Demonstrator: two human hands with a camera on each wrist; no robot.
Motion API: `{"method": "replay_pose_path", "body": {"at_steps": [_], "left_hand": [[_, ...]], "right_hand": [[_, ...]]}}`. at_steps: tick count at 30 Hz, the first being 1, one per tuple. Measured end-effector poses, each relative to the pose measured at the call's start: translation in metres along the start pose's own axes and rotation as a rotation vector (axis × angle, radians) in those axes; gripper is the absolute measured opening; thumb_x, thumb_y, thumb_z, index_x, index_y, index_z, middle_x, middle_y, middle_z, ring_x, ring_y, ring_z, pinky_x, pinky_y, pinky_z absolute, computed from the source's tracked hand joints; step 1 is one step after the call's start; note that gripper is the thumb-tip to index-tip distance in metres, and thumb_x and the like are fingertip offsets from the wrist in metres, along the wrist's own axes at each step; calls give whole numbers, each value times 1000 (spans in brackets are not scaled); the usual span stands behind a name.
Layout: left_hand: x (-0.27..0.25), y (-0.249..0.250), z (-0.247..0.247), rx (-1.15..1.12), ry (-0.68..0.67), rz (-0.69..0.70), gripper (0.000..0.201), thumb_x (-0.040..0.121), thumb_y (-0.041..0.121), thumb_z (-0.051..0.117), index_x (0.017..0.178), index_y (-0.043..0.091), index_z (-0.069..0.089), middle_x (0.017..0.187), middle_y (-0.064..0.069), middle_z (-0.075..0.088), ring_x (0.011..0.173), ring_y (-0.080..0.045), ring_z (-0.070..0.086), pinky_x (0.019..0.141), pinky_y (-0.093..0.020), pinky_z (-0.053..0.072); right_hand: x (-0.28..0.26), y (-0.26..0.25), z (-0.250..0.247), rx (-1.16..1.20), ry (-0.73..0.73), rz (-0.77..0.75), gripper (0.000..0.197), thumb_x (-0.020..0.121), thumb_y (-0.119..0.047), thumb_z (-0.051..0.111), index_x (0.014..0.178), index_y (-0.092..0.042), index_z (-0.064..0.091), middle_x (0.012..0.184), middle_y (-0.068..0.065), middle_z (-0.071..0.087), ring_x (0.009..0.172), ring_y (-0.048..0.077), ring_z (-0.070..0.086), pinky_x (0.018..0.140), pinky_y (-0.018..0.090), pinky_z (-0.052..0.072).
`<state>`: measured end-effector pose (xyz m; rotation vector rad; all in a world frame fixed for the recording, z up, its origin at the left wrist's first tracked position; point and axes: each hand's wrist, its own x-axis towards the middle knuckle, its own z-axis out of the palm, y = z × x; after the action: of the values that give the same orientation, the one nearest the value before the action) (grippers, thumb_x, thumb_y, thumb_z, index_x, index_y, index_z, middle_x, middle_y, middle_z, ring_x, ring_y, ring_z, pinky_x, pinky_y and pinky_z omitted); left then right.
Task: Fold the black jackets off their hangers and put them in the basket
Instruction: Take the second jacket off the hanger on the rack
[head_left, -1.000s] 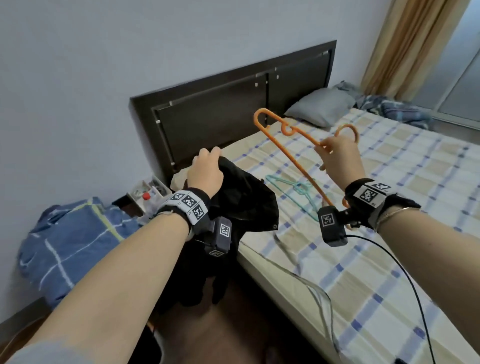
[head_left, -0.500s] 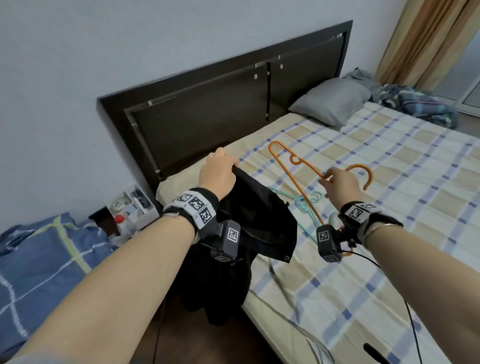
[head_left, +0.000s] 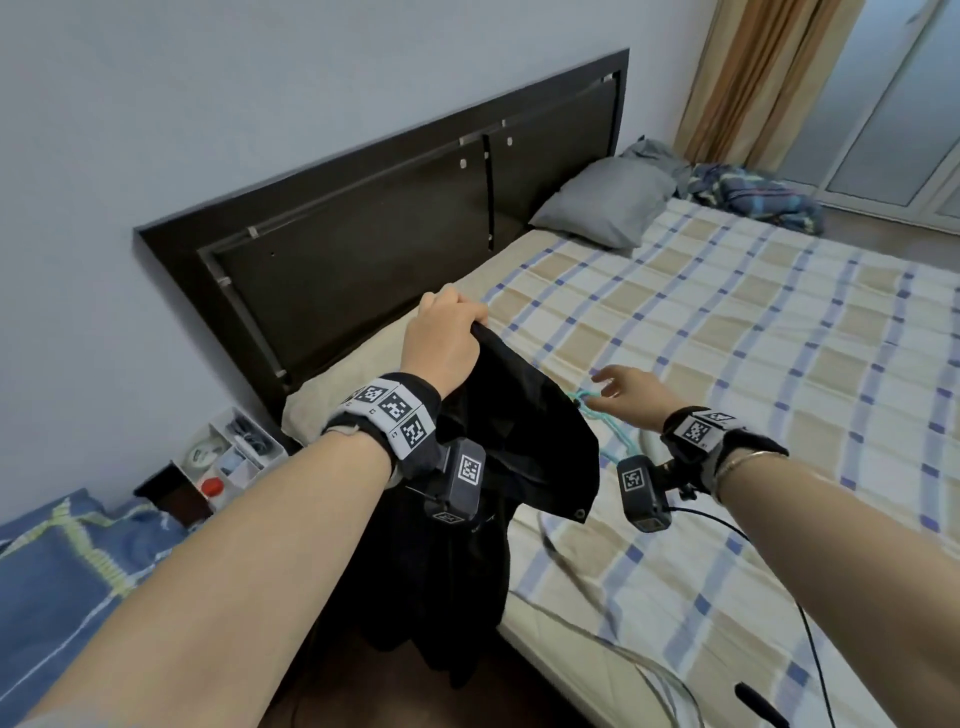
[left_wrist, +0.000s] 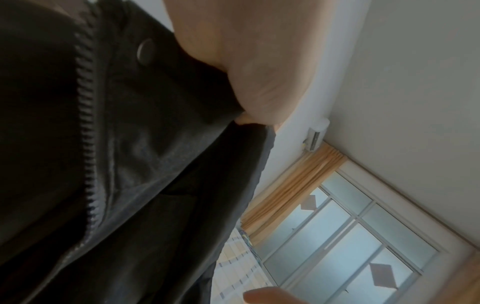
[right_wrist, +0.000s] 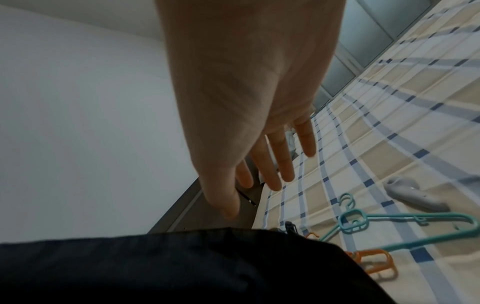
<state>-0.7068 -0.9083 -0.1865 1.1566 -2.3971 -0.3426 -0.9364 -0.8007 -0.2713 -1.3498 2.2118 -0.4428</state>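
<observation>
We grip the black jacket (head_left: 511, 431) with our left hand (head_left: 445, 343), fingers curled round a bunched top edge at the centre of the head view. The jacket hangs down over the near edge of the bed (head_left: 727, 332) into the gap between the mattress and the lower left of the frame, its hem falling toward the dark floor. The left wrist view shows its zipper (left_wrist: 87, 131) and a snap button (left_wrist: 144, 51) close under the palm.

Our right hand (head_left: 626, 392) hovers to the right of the jacket with fingers (right_wrist: 281, 162) spread and straight, holding nothing. Beneath it on the checked sheet lie a teal hanger (right_wrist: 405, 228) and an orange hanger (right_wrist: 374, 262), the orange one partly hidden behind the jacket's fold in the right wrist view; a small white device (right_wrist: 413, 195) rests just beyond them.

The right half of the head view is open sheet. The dark headboard (head_left: 395, 218) closes off the upper left, with a grey pillow (head_left: 602, 202) and a crumpled blue blanket (head_left: 753, 195) toward the upper right. At the lower left, a white organiser tray (head_left: 228, 452) and a blue checked cloth (head_left: 62, 566) crowd the floor side. Cables (head_left: 571, 571) trail across the bed's near edge.
</observation>
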Motion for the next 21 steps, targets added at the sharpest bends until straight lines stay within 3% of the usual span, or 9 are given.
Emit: {"method": "replay_pose_path", "body": {"at_steps": [4,7,10,12,15,19,21], "left_hand": [[-20,-5,-35,-61,9,96,37,81,-7,36,94,14,64,105,-5,51,102,-27,41,74,-33,35],[-40,-4,-67,-131,36,166,38,78,-8,36,93,12,64,106,-5,52,103,-27,42,80,-37,42],[-56,3,-99,-187,71,243,37,78,-7,36,91,12,64,105,-5,53,104,-26,43,81,-38,43],[-65,10,-116,-222,92,292,36,77,-7,36,89,12,64,104,-5,54,103,-25,42,80,-36,42],[-73,20,-135,-287,123,343,37,74,-8,36,89,10,64,104,-7,54,103,-28,43,82,-34,41],[-78,37,-148,-325,167,391,41,72,-11,37,100,5,63,106,-14,54,103,-32,44,87,-29,31],[-79,49,-155,-345,207,433,42,74,-11,38,107,4,61,110,-16,55,104,-34,46,90,-29,30]], "right_hand": [[-43,-20,23,-33,-40,145,72,85,-53,60,138,-10,39,134,11,53,120,28,52,95,34,40],[-76,-35,42,-7,-28,201,80,82,-58,60,140,-9,37,139,11,50,124,28,49,99,34,39],[-109,-56,54,66,49,195,67,80,-53,66,129,-11,49,126,9,59,114,27,56,92,33,44],[-131,-69,55,42,132,199,51,85,-37,66,124,-7,53,121,13,61,113,30,57,89,33,44],[-165,-83,39,12,324,246,24,90,-11,51,105,6,59,111,27,62,105,38,58,78,33,41],[-220,-89,-1,133,575,336,13,90,-6,43,89,4,51,101,29,59,91,41,60,69,39,46],[-252,-93,-22,191,739,372,10,90,-4,41,81,1,44,94,27,55,87,39,56,66,36,40]]}}
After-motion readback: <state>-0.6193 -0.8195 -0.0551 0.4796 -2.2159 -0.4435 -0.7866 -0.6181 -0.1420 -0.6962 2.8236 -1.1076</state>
